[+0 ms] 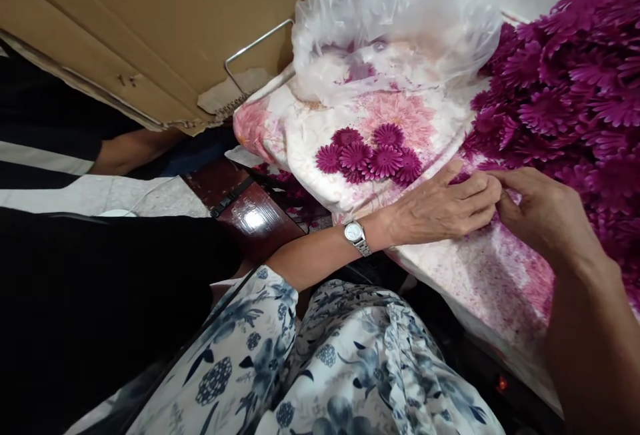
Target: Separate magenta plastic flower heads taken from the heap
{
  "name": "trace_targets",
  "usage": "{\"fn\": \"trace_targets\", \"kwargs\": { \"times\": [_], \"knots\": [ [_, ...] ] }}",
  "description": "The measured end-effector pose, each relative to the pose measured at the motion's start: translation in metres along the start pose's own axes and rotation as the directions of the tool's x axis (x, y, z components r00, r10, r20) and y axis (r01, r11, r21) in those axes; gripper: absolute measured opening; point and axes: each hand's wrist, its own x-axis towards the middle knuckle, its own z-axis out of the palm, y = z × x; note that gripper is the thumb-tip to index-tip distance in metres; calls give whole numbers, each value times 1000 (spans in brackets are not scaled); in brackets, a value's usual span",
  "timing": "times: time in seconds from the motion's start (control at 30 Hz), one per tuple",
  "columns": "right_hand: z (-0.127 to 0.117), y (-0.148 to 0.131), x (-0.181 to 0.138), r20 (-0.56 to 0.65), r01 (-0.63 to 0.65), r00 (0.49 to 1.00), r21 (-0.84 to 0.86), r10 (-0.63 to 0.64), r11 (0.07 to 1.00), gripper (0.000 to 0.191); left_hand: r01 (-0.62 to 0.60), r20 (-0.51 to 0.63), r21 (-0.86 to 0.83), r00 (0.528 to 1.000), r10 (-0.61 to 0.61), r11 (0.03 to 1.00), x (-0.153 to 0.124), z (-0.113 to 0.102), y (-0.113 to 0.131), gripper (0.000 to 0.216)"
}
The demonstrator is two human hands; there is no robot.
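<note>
My left hand (443,208), with a watch (355,233) on its wrist, is closed with fingers curled over the cloth-covered table. Against its fingertips my right hand (543,215) is closed in a pinch. Whatever lies between the fingers is hidden; purple petals show just behind them. A large heap of purple artificial flower heads (565,95) rises beyond and to the right of my hands. To the left, a small cluster of the same flower heads (370,155) lies on the floral tablecloth (310,135).
A crumpled clear plastic bag (400,15) sits at the back of the table. Cardboard (165,28) stands at the upper left, with a bent metal wire (257,41) beside it. Another person's arm (133,150) shows below the cardboard. A glossy brown box-like surface (250,211) lies left of the table.
</note>
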Motion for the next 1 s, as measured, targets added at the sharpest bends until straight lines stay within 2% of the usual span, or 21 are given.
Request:
{"fn": "trace_targets", "kwargs": {
  "times": [0.2, 0.3, 0.47, 0.57, 0.67, 0.73, 0.77, 0.87, 0.9, 0.93, 1.0],
  "knots": [
    [1, 0, 2, 43, 16, 999, -8, -16, 1000, 31, 13, -10, -27, 1000, -13, 1000, -1, 0, -1, 37],
    [-3, -3, 5, 63, 20, 998, -17, -19, 1000, 29, 44, -4, -95, 999, -44, 995, 1, -4, -5, 36],
    [-12, -2, 10, 80, 13, 997, -60, -8, 998, 29, 196, 134, -285, 977, -164, 938, 4, -4, -5, 28],
    [-15, -8, 22, 93, -23, 995, -106, 33, 994, 30, 283, 199, -297, 952, -231, 912, 0, -3, -5, 44],
    [-16, -27, 46, 117, -17, 993, -36, 21, 999, 31, 328, 205, -315, 940, -274, 890, -17, -14, -16, 48],
    [-12, -44, 67, 199, -3, 980, 26, -3, 1000, 34, 460, 233, -282, 884, -405, 842, -35, -25, -32, 50],
    [-8, -52, 78, 271, 9, 962, 58, -25, 998, 39, 561, 278, -242, 822, -497, 792, -46, -31, -41, 54],
    [8, -71, 105, 401, 22, 912, 167, -88, 986, 64, 823, 361, -39, 540, -760, 567, -75, -39, -67, 69],
    [13, -76, 111, 449, 4, 890, 160, -76, 987, 71, 856, 378, 4, 477, -793, 517, -82, -39, -73, 70],
    [18, -80, 115, 488, -14, 871, 140, -57, 990, 73, 869, 404, 22, 445, -799, 495, -88, -37, -76, 69],
    [26, -86, 117, 521, -35, 853, 108, -26, 994, 72, 870, 432, 24, 435, -790, 492, -93, -32, -76, 65]
  ]
}}
